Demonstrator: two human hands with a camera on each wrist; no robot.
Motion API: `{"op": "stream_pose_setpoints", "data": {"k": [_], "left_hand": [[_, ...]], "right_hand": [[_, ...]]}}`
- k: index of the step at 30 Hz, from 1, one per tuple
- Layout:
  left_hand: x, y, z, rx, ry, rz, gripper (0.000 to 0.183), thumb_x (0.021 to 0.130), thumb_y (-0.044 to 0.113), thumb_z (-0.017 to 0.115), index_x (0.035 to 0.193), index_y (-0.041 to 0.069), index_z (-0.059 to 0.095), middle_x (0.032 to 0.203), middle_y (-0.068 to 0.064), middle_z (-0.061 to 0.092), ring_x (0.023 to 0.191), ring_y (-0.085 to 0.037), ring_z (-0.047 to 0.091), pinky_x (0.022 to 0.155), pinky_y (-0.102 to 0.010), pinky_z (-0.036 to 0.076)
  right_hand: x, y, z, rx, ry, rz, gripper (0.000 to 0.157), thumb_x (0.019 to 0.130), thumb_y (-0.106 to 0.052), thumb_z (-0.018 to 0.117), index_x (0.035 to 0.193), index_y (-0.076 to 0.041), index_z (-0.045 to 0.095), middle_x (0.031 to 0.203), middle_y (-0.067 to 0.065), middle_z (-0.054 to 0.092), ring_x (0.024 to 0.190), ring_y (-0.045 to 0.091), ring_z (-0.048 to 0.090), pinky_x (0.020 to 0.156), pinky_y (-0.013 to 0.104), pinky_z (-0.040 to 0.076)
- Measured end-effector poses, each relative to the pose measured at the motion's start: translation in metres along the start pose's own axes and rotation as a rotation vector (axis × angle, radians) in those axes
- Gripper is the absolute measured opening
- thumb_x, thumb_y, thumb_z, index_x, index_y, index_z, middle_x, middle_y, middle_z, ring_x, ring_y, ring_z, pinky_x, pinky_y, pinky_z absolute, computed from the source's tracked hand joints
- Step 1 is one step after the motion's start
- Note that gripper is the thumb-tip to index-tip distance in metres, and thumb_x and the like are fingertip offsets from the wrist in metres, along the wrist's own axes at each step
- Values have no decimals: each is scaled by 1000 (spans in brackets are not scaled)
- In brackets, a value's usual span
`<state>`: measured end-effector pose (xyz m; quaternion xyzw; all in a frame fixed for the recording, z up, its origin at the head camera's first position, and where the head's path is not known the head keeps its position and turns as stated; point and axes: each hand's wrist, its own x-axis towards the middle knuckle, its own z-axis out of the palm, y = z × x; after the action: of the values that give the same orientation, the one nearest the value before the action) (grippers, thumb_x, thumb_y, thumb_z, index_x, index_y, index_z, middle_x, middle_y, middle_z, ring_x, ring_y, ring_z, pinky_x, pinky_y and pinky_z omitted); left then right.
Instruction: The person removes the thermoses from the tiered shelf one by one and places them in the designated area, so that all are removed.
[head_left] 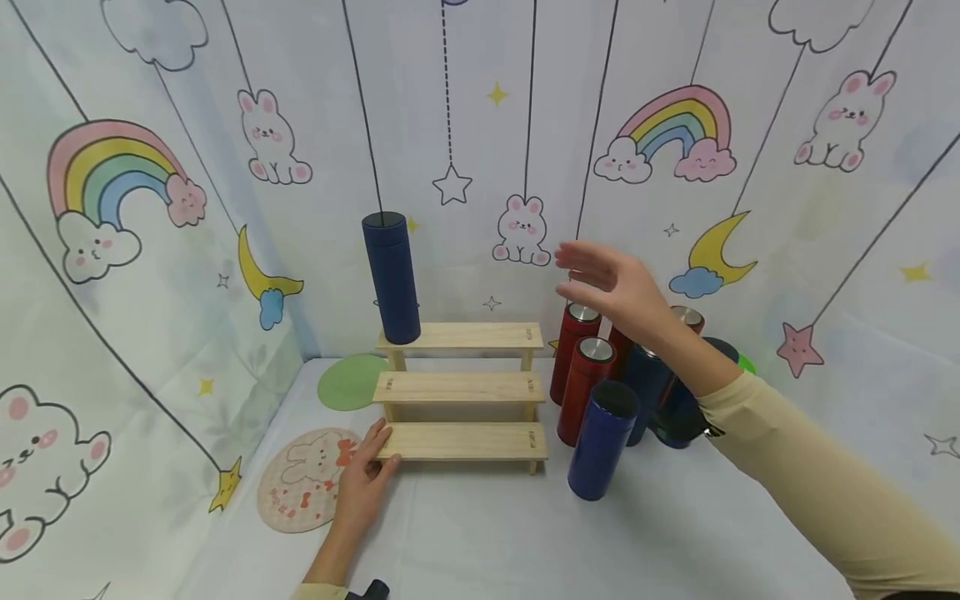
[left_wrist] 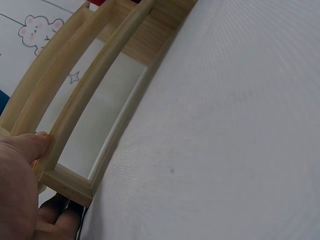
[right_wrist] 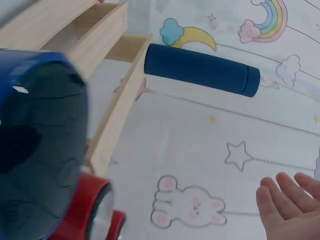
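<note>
A three-step wooden display stand (head_left: 461, 387) stands in the middle of the table. On the left end of its top step a navy blue thermos bottle (head_left: 393, 283) is upright. My left hand (head_left: 363, 479) grips the left end of the bottom step; in the left wrist view its thumb (left_wrist: 32, 146) lies on the front edge, other fingers beside the end. Raised above the bottles on the right, my right hand (head_left: 615, 287) holds nothing, its fingers extended and slightly bent. Beneath it are a shiny blue bottle (head_left: 602, 442) and red bottles (head_left: 588, 392).
More dark bottles (head_left: 647, 387) crowd behind the shiny blue one, partly hidden by my right forearm. A green round mat (head_left: 348, 383) and a pink rabbit-patterned mat (head_left: 296, 487) lie left of the stand. Printed white cloth (head_left: 480, 125) hangs behind.
</note>
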<state>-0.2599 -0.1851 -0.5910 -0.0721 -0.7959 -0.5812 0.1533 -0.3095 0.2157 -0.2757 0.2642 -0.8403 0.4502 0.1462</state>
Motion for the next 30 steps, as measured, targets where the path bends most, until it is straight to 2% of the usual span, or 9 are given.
{"op": "stream_pose_setpoints", "data": {"k": [4,10,17,20,24,30], "left_hand": [[0,-1,0,-10,3,23,53,102,0,74,153,-5,58,169,-21,40,154,-41,38,106,-8,39],[0,-1,1,-8,-1,30,54,103,1,73,154,-6,55,170,-22,39,153,-42,38,106,-7,38],[0,-1,0,-8,2,27,54,103,2,74,153,-6,56,170,-20,40,153,-43,38,106,-7,39],[0,0,-2,-5,0,21,54,103,2,74,153,-6,56,170,-19,40,153,-42,38,106,-7,38],[1,-1,-3,-20,0,24,54,103,1,73,153,-7,56,170,-21,39,153,-44,38,106,-8,39],[2,-3,-1,-46,-12,10,54,103,1,73,154,-6,56,171,-20,38,155,-42,35,108,-9,38]], "right_hand": [[28,-9,17,56,-57,0,66,102,-26,78,160,-8,53,154,12,61,141,29,59,117,44,48],[70,-16,53,92,-119,15,69,100,-31,80,159,-8,54,152,10,63,139,25,61,117,41,49],[110,-11,103,-25,-166,75,77,97,-45,82,159,-10,54,153,7,62,138,24,60,116,37,49],[124,-8,126,-44,-177,95,77,98,-46,81,159,-9,54,153,8,63,137,23,61,114,37,51],[141,-3,155,-11,-178,122,78,97,-44,83,158,-6,54,151,12,63,135,24,62,111,38,53],[152,3,187,0,-180,180,82,93,-43,87,157,-5,54,149,12,64,133,27,63,107,37,56]]}}
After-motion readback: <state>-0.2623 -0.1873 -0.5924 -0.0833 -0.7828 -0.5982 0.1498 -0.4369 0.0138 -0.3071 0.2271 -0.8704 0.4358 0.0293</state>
